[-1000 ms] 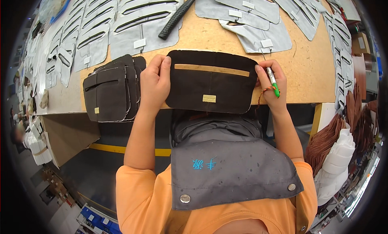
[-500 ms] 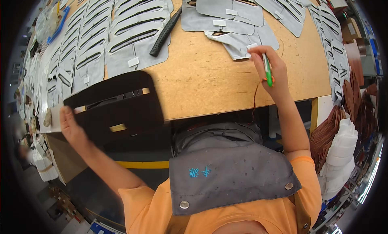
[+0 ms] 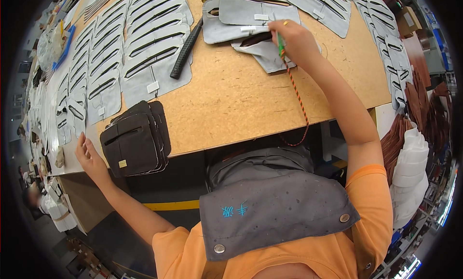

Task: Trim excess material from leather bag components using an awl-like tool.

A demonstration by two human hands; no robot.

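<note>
My left hand is empty, its fingers apart, just left of a stack of dark brown fabric panels. The stack lies at the table's front edge and partly overhangs it. Each visible panel has a slit, and a small pale label shows on the top one. Out over the table, my right hand grips a green pen, from which an orange-and-black cord hangs down. Its fingertips are at the small white tags of the overlapping grey slotted panels; the hand hides part of these.
Rows of overlapping grey slotted panels cover the table's left side. A tool with a black textured handle lies beside them. More grey panels are at the far right. Brown material and a white bundle hang by the right edge.
My left hand has let go of a dark panel, which now rests on the stack at the table's edge. My right hand has moved forward and left with the pen.
</note>
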